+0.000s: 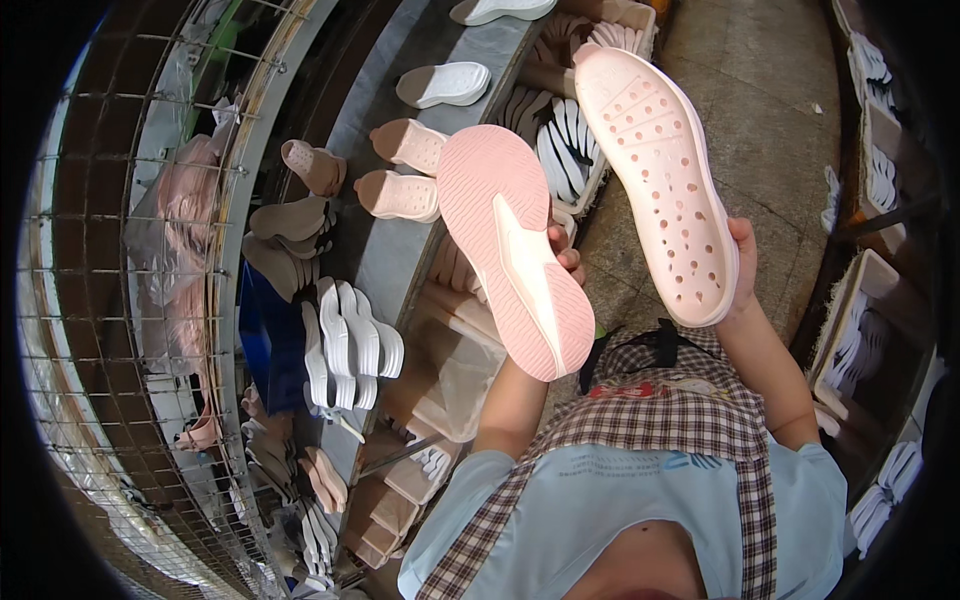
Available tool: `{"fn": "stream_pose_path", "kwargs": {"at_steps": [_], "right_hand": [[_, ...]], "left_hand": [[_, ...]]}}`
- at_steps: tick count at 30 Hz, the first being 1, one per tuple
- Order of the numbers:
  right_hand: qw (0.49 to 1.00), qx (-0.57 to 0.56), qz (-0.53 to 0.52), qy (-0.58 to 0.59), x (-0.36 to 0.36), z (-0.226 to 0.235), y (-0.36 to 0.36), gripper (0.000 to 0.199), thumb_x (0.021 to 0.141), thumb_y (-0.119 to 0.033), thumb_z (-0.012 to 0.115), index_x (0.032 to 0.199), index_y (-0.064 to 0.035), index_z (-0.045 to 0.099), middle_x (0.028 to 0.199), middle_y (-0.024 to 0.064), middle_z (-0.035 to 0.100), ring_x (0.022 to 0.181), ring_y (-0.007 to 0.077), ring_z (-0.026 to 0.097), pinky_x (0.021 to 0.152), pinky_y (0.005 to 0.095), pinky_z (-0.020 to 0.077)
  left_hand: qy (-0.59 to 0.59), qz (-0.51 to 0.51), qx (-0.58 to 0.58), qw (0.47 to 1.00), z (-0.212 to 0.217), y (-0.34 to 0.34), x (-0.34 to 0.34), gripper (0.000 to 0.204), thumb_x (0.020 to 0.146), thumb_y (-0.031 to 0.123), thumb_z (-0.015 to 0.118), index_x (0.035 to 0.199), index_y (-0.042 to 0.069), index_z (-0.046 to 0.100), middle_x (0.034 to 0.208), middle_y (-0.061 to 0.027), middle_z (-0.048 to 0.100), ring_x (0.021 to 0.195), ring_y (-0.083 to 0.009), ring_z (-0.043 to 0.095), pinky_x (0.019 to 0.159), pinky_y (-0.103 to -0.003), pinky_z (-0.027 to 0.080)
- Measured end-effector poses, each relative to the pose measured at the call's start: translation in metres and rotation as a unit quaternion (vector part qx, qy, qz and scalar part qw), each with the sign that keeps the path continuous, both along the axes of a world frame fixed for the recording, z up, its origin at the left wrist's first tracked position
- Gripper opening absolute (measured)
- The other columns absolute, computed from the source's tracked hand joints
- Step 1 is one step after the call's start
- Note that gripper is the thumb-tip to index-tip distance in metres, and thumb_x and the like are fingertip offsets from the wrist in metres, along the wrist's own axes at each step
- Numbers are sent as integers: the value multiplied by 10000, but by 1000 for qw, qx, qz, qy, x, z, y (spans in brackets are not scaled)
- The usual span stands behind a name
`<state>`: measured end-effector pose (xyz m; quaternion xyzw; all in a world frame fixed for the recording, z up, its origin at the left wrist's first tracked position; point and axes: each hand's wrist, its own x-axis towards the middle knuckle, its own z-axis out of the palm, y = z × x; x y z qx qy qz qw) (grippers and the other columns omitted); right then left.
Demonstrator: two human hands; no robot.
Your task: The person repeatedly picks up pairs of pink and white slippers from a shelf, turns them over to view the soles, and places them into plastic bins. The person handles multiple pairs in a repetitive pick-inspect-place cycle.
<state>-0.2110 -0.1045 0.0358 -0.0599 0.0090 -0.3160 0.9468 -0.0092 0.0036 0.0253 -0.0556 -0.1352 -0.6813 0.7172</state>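
My left hand (566, 252) is closed on a pink shoe sole (490, 190), gripping it from behind, with the fingertips showing past its right edge. The ribbed pink tread, with a cream strip down the middle, is turned up to view. My right hand (741, 268) grips the heel end of a second shoe sole (655, 180) by its right edge. That one is pale pink and shows its inner side, dotted with small round holes. Both soles are held up in front of my checked apron (670, 415), apart from each other.
On the grey bench (385, 245) to the left lie pale pink soles (398, 195), a white sole (443, 85) and a row of white soles (350, 345). Wire mesh (110, 280) runs along the far left. Crates (450, 375) of soles stand below the bench, and a bin (855, 320) stands at right.
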Motion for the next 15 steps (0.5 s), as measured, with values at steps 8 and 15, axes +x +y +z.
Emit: {"fn": "stream_pose_path", "kwargs": {"at_steps": [8,15], "right_hand": [[961,-152,-33,227,22,-29,22,760,675,-212,582,1356,28,344,1232,198,501,1094,295,547,925,344,475],[998,46,51,7,13,-63,9,682,752,-299,510,1348,3,374,1247,237,517,1037,344,601,850,455,537]], "left_hand": [[-172,106,148,968,-13,-15,-12,537,902,272,555,1332,9,371,995,-117,523,889,-220,525,714,-283,513],[-40,89,117,988,8,-18,1,580,901,331,531,1356,9,370,720,-23,396,629,-115,370,524,-218,339]]}}
